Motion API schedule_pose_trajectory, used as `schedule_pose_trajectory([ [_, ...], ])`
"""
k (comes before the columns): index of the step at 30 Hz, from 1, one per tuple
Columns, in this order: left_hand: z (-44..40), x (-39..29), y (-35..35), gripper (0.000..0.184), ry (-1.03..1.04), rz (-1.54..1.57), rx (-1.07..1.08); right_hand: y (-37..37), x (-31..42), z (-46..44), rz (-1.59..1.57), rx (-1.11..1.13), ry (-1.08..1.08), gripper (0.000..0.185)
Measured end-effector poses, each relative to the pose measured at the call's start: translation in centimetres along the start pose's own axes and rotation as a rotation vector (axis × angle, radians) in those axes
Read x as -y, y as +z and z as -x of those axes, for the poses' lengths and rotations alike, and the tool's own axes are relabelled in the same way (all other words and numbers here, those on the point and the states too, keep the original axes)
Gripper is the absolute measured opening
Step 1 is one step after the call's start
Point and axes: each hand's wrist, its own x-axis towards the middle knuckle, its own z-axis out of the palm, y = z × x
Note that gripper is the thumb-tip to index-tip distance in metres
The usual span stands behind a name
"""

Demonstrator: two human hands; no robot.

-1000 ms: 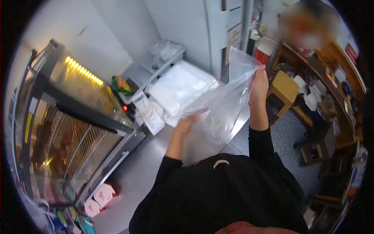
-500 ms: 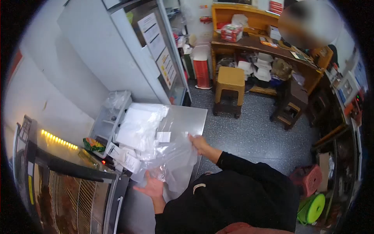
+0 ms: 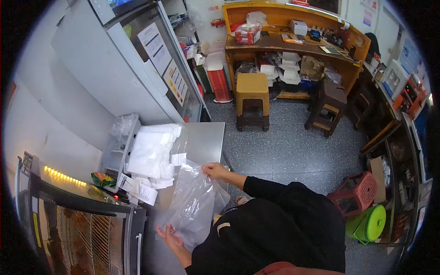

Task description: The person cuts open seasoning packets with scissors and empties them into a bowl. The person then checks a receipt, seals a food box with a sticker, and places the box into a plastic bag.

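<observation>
A clear plastic bag [image 3: 192, 199] is spread between my two hands above the metal table [image 3: 208, 137]. My right hand [image 3: 214, 171] pinches its upper edge. At the bag's lower left edge is my left hand [image 3: 172, 237], its fingers bent around the plastic. Beyond the bag lies a stack of white bags [image 3: 150, 151] with a small white label [image 3: 178, 159] beside it. Printed paper slips [image 3: 143, 190] rest to the left of the bag.
A glass display warmer [image 3: 87, 233] stands at the lower left, a plastic bin [image 3: 117, 146] by the wall. Past the table are a fridge [image 3: 156, 64], a tan stool [image 3: 252, 91], a dark stool [image 3: 328, 103], a wooden desk [image 3: 275, 43], a red stool [image 3: 360, 195] and a green bucket [image 3: 369, 224].
The view has swung toward the desk and floor. The bag, earlier raised, is now low over the table. My left hand, spread half a second ago, has its fingers curled at the bag.
</observation>
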Motion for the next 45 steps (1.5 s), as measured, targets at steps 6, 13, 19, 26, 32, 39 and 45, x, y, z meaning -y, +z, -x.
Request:
schedule_pose_trajectory([
  [6, 0.7, 2.1, -4.3, 0.019, -0.464, 0.136, 0.376, -0.1, -2.6, -0.8, 0.071, -0.029, 0.085, 0.031],
  [13, 4.7, -0.3, -1.7, 0.017, -0.301, 0.287, 0.245, 0.7, -1.3, 0.3, 0.511, -0.168, -0.407, 0.03],
  [19, 2.7, -0.4, -3.5, 0.021, -0.345, 0.234, 0.187, 1.7, 3.5, -0.8, 0.492, 0.132, -0.238, 0.026],
  [26, 1.1, 2.3, -0.2, 0.016, -0.048, 0.128, 0.208, 9.4, 4.8, 3.8, 0.845, -0.018, -0.698, 0.034],
  [32, 4.0, -1.8, 8.0, 0.04, -0.16, 0.274, 0.187, 13.7, 2.3, 8.5, 0.524, 0.522, -0.529, 0.025],
  [39, 4.7, -5.9, 6.9, 0.021, -0.055, 0.297, 0.271, 12.5, 2.5, 9.0, -0.057, 0.552, -0.169, 0.014],
  [45, 0.3, -7.1, -0.1, 0.016, 0.163, 0.123, 0.372, 10.2, 5.6, 10.1, -0.831, 0.68, 0.262, 0.016],
])
